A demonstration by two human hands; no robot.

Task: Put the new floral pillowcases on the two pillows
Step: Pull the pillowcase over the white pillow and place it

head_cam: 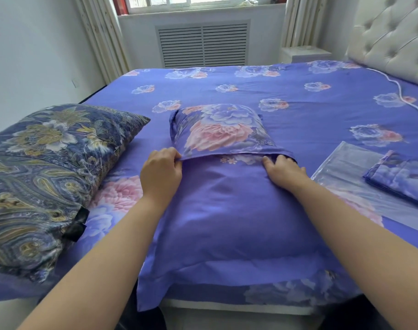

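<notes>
**Both hands at the flap of the purple pillowcase**

A pillow in a new floral pillowcase lies in the middle of the bed, near its front edge, its plain purple side up. Across its far end a flap printed with pink and blue peonies lies folded over the opening.

The left hand is at the flap's left corner, its fingers curled and pinching the edge of the cloth. The right hand sits at the right corner, its fingers bent and tucked under the flap's edge, gripping the fabric there.

To the left rests a second pillow in a dark blue and gold patterned cover. On the right, a folded floral pillowcase lies on a clear plastic bag.

A tufted headboard stands at the far right, and a window with a vent grille beneath it faces the bed.
</notes>
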